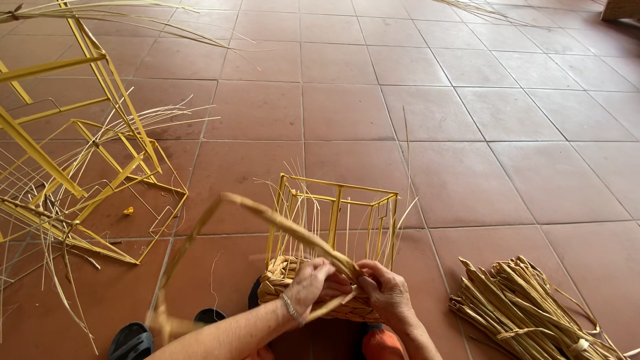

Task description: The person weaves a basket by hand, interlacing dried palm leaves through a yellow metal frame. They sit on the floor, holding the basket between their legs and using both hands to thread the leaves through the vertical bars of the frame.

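Note:
A small yellow wire frame (337,200) stands on the floor in front of me, its lower part wrapped in braided straw weave (280,277). My left hand (310,283) and my right hand (385,293) meet at the near rim of the weave. Both pinch a long flat straw strand (267,217) that arcs up and away to the left, blurred, then drops toward the floor. Thin upright straw stakes (380,230) rise inside the frame. A bracelet sits on my left wrist.
A pile of larger yellow wire frames (80,167) with loose straw lies at the left. A bundle of dry straw strips (533,307) lies at the lower right. Dark sandals (133,341) show at the bottom edge. Reddish floor tiles (467,133) spread beyond.

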